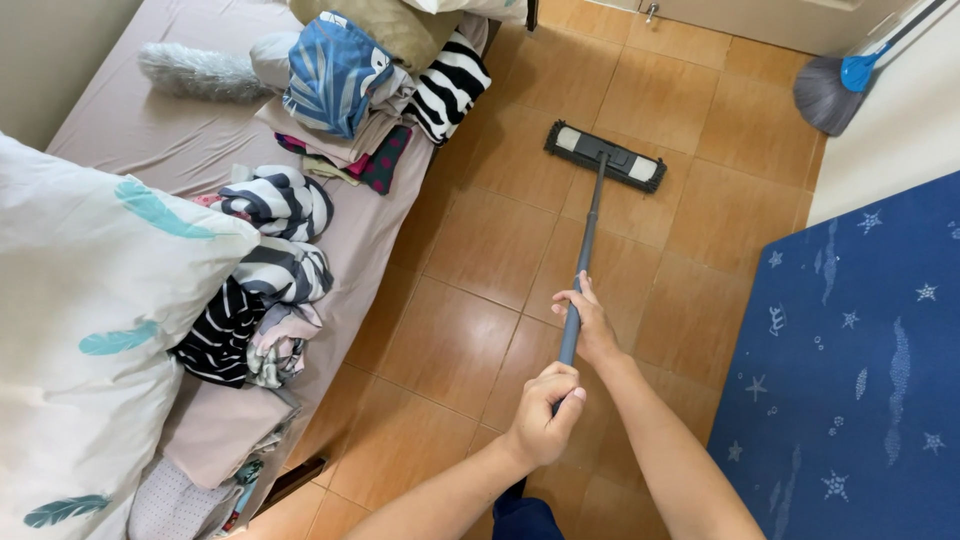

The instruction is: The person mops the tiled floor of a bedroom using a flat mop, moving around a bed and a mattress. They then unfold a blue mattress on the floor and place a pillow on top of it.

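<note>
the right hand (590, 325) was wrapped around the grey mop handle (585, 235) partway down its length, fingers curled over the shaft, while the left hand (545, 415) was clenched around the handle's upper end, nearer the body. both arms reached forward and the flat mop head (605, 156) lay pressed on the brown tiled floor (480, 250), well out in front, its long side turned slightly off square to the tile lines.

judging by the grip and the reach, this was the far end of a mopping stroke — the pad flat and extended. the next move would likely call for drawing the pad back or swinging it sideways with even pressure, keeping it flat on the tiles.

to the left stood a bed (190, 150) piled with folded clothes (265, 270), a striped bundle (450, 85) overhanging near its edge, and a large white pillow (90, 330) with teal feather prints. its side bounded the strip of floor — a wide sweep could knock it. to the right lay a blue starred mat (860, 360), hemming in the other side. a broom (835, 90) leaned in the far corner, well apart from the pad.
</note>
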